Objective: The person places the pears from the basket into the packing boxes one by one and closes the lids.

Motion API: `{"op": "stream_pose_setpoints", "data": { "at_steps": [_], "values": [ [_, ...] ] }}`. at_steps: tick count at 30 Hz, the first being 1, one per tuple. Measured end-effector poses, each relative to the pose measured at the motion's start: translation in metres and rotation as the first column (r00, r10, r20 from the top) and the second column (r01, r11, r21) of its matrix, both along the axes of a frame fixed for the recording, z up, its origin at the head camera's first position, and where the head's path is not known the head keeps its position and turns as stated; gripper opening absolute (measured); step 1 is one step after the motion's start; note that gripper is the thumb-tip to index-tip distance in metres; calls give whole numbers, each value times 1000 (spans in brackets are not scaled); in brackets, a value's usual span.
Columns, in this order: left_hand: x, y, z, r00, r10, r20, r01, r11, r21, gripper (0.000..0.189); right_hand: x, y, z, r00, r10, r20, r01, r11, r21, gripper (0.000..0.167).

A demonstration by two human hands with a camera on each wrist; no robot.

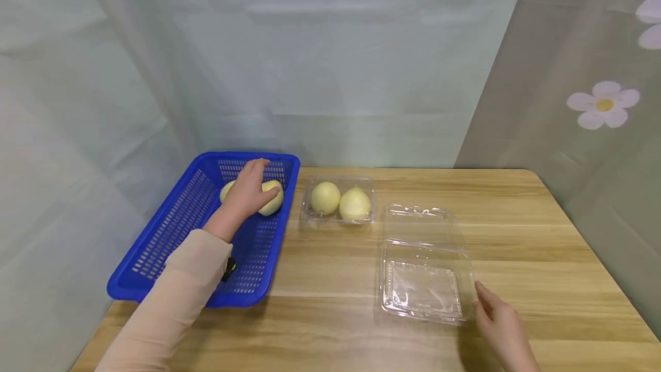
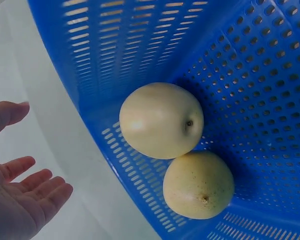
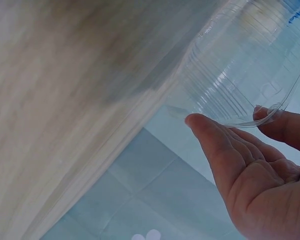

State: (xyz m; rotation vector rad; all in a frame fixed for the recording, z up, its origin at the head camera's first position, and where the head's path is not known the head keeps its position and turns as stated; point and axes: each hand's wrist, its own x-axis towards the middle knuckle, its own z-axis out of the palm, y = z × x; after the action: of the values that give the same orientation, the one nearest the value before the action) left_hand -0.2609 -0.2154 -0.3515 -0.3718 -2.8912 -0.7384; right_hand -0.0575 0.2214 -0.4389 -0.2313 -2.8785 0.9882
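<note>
Left hand (image 1: 248, 191) loose and free over two pears (image 2: 161, 120), blue basket's (image 1: 172, 228) 1 o'clock; right hand (image 1: 501, 320) pinching the clear clamshell's (image 1: 424, 289) 4 o'clock rim.

Two pale yellow-green, rounded pears, one (image 2: 157, 120) with a dimpled end and the other (image 2: 197, 184) with a brown stem scar, lie touching at the far end of a blue perforated plastic basket (image 1: 281, 228); the left hand (image 1: 247, 189) hovers over them, fingers extended. Right of the basket, a clear plastic hinged container (image 1: 424, 289), unfilled, stands with its lid folded back; the right hand (image 1: 501, 319) pinches its rim.
</note>
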Motion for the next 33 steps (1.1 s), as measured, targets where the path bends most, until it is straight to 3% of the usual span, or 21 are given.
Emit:
{"op": "stream_pose_setpoints", "data": {
  "at_steps": [6, 13, 21, 27, 33],
  "values": [
    [-10, 1, -5, 999, -39, 26, 40, 999, -27, 68, 1, 1, -1, 1000, -11, -17, 11, 1000, -7, 42],
    [-24, 1, -17, 989, -114, 98, 125, 985, -123, 75, 4, 1, -2, 999, -27, -35, 26, 999, -25, 41],
    [-35, 2, -32, 982, -134, 131, 154, 976, -155, 84, 6, 1, -2, 998, -35, -59, 34, 999, -23, 40],
    [-32, -5, -42, 978, -157, 139, 194, 930, -311, 93, 7, -3, -6, 994, -19, -109, 17, 1000, -17, 38],
    [-30, -14, -55, 974, -173, 143, 213, 914, -346, 97, 6, -5, -6, 997, -28, -79, 27, 1000, -8, 38]
  ]
}}
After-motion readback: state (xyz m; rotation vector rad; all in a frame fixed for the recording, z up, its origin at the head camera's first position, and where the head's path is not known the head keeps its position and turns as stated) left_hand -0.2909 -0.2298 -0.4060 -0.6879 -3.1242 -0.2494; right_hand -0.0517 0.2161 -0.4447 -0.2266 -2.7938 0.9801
